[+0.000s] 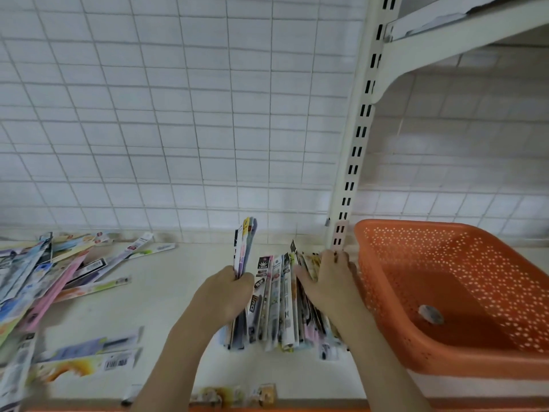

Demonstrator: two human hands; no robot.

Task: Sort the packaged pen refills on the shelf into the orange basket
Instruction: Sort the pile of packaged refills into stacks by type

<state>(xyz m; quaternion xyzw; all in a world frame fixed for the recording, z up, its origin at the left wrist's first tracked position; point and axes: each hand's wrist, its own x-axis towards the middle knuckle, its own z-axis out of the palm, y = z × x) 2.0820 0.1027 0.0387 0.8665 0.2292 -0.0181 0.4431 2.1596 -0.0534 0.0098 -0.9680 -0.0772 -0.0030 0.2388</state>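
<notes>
A row of packaged pen refills lies side by side on the white shelf, just left of the orange basket. My left hand grips a small bundle of refill packs that sticks up and away from me. My right hand rests on the right side of the row, its fingers curled over the packs' far ends beside the basket's left wall. The basket holds no refills; only a small grey round thing shows on its floor.
A loose heap of refill packs covers the shelf's left side, with more packs near the front edge. A slotted white upright rises behind the basket, carrying an upper shelf. A wire grid lines the tiled back wall.
</notes>
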